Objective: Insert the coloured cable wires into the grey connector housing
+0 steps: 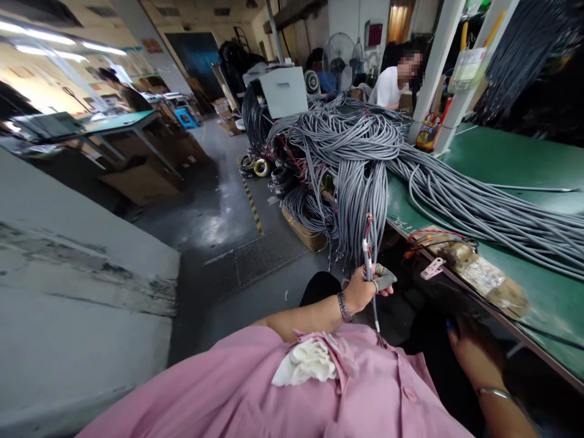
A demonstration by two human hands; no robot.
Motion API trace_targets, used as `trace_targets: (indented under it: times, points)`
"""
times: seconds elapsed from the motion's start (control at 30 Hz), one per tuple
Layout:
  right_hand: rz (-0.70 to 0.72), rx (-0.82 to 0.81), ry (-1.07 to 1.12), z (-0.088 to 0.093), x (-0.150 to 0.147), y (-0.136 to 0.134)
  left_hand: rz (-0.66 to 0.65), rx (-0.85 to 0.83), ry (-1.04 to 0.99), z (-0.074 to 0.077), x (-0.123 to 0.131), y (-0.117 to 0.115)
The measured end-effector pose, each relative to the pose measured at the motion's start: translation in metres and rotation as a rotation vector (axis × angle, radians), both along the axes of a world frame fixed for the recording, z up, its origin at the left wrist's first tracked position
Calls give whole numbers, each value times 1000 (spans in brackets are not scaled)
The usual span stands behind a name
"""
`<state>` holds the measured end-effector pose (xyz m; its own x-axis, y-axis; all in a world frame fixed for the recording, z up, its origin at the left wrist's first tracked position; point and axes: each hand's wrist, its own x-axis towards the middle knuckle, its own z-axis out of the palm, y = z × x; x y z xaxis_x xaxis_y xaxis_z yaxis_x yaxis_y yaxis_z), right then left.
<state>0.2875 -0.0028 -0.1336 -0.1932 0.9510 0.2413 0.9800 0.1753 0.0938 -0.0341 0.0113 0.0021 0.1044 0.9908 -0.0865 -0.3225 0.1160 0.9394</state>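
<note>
In the head view, my left hand [361,291] is closed around a short length of grey cable [367,258]. The cable stands roughly upright in the fist, with white tags and stripped reddish wires at its top. Its lower end hangs below the hand to dark loose wires near my pink shirt. A grey wrap covers one finger of this hand. My right hand [477,347] lies low by my dark-clad leg, beneath the table edge. One digit with a blue nail is stretched out; shadow hides most of the others, and nothing shows in its grasp.
A large heap of grey cables [360,134] drapes over the green table [502,155]. A pink clip [432,268] and a tape-wrapped block [486,277] lie along its edge. A cardboard box [303,231] sits on the floor. Another person [387,85] is across the table.
</note>
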Motion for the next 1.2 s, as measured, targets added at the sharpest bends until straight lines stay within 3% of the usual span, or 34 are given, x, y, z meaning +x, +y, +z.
trace_targets:
  times: [0.2,0.33,0.37,0.47,0.53,0.57,0.63,0.73,0.8,0.83,0.9,1.0,1.1,1.2]
  points:
    - [-67,-63,0,-2,6,-3,-32,22,21,-1,-1,-2]
    - [-59,-187,157,21,-26,-9,-149,42,79,3,0,-10]
    - [-4,-234,248,31,-44,-11,-176,53,95,6,0,-12]
    - [446,-391,569,57,-107,-13,-190,87,73,20,1,-17]
    - [663,-578,635,64,-142,-8,-154,95,27,28,-1,-19]
    - [655,-669,598,64,-152,-3,-139,91,11,31,-2,-19]
    - [401,-770,431,58,-159,9,-126,81,0,34,-7,-19]
    - [251,-725,374,49,-145,26,-141,68,27,31,-16,-18]
    - [276,-691,422,53,-133,30,-152,61,49,25,-21,-16]
    - [341,-654,551,59,-129,29,-159,57,58,22,-22,-14]
    - [435,-539,829,77,-124,20,-187,57,79,16,-20,-10]
    - [429,-412,1075,114,-126,0,-267,97,166,10,-12,-5]
    - [398,-331,1166,146,-132,-13,-326,205,348,7,-4,-2]
    - [484,-403,1174,163,-139,-14,-353,328,563,6,-3,-3]
